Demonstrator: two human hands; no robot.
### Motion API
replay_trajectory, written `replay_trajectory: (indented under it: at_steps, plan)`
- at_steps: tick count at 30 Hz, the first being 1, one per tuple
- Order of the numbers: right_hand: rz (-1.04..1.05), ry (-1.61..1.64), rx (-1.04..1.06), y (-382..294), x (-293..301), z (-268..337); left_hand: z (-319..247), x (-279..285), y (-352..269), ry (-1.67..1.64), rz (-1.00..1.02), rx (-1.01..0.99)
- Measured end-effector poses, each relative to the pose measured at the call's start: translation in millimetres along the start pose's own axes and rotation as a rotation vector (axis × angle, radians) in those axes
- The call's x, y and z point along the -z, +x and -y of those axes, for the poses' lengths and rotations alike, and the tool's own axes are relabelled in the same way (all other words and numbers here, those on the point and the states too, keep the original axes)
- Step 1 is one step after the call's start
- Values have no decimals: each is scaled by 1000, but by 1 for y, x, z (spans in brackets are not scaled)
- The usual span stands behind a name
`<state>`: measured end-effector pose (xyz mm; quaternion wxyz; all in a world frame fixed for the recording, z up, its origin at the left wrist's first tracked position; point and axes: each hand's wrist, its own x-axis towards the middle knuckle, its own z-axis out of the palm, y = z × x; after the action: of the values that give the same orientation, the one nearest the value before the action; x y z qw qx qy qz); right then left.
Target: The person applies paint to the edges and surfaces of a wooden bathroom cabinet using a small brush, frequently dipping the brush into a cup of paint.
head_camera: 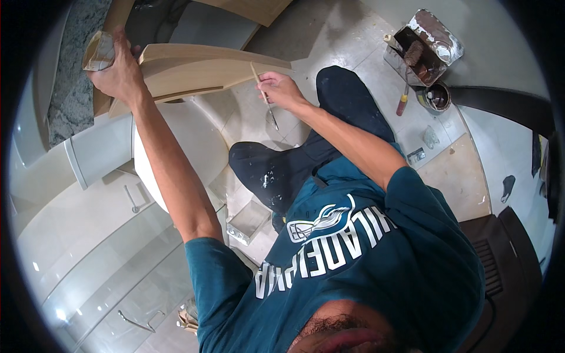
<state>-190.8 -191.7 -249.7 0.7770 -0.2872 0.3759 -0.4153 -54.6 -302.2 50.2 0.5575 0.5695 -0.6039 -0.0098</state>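
At the upper left my left hand [120,77] is closed around a roll of masking tape [99,50], beside the near end of a curved wooden panel [185,73]. My right hand [281,90] pinches a slim paintbrush [266,99] by its pale handle. One end of the handle comes close to the panel's lower edge; the dark tip points down over the tiled floor. Whether the brush touches the panel cannot be told.
A paint tray [417,57] with a roller, a screwdriver-like handled tool [402,104] and an open can [438,96] stand at the upper right. A clear box [248,222] lies by my legs. Glossy cabinets with metal handles [137,321] line the left; a granite slab [75,75] is above.
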Motion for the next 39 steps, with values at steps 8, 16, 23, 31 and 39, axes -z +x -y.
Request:
replay_trajectory:
  at_steps: [8,16,23,31,39]
  plan:
    - [-63,12,-11,-5,3,-3,3,-1,2,-56,-4,-34]
    - [72,-37,1,-12,-6,16,4,0,-1,-34,-27,-29]
    - [-41,39,25,-5,3,3,2,-4,2,-74,-18,-44]
    - [24,31,43,-22,-19,30,3,0,-1,-51,-45,-15]
    - [24,57,32,-17,-19,35,4,-2,0,-66,-47,-49]
